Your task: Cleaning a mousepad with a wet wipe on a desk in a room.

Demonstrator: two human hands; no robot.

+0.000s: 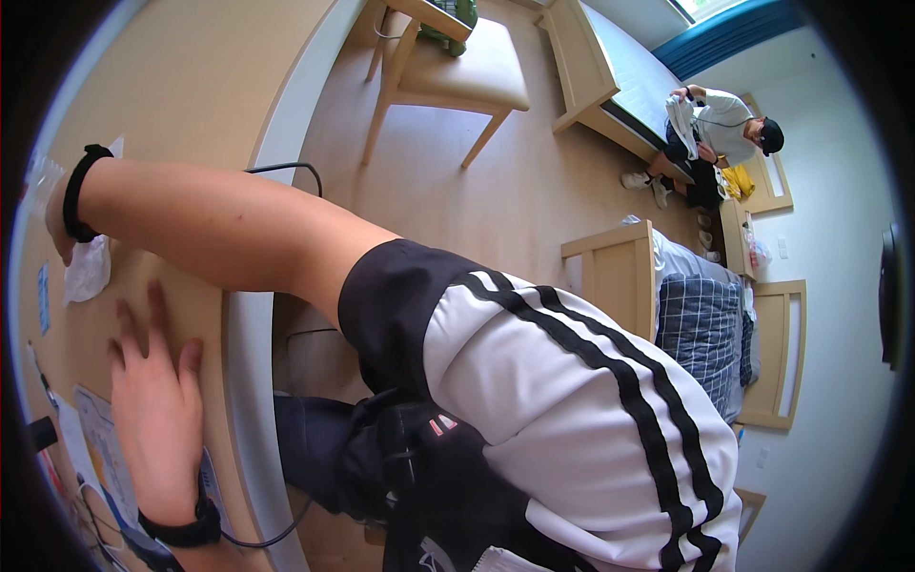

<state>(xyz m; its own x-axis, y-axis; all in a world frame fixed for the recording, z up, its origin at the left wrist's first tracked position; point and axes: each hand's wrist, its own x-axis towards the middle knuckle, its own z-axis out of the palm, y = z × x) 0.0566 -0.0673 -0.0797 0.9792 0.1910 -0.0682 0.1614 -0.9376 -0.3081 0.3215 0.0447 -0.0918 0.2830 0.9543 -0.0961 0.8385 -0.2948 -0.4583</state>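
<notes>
My left hand [159, 407] is palm down at the wooden desk [193, 86], fingers apart and slightly blurred, holding nothing. A black band circles its wrist. My right arm reaches across the desk. My right hand [57, 222] is at the far side, mostly hidden behind its wrist and black wristband [80, 193]. White tissue-like material [89, 272] shows beside and under its fingers, and clear crinkled plastic [44, 179] lies beyond. How the fingers hold these cannot be made out. A small blue printed packet [43, 297] lies near my right hand.
A pen [44, 379], printed sheets [100, 429] and cables [93, 500] lie around my left hand. Behind me stand a chair [457, 71] with a green item on it and beds [615, 272]. A person [722, 129] sits on the far bed holding white cloth.
</notes>
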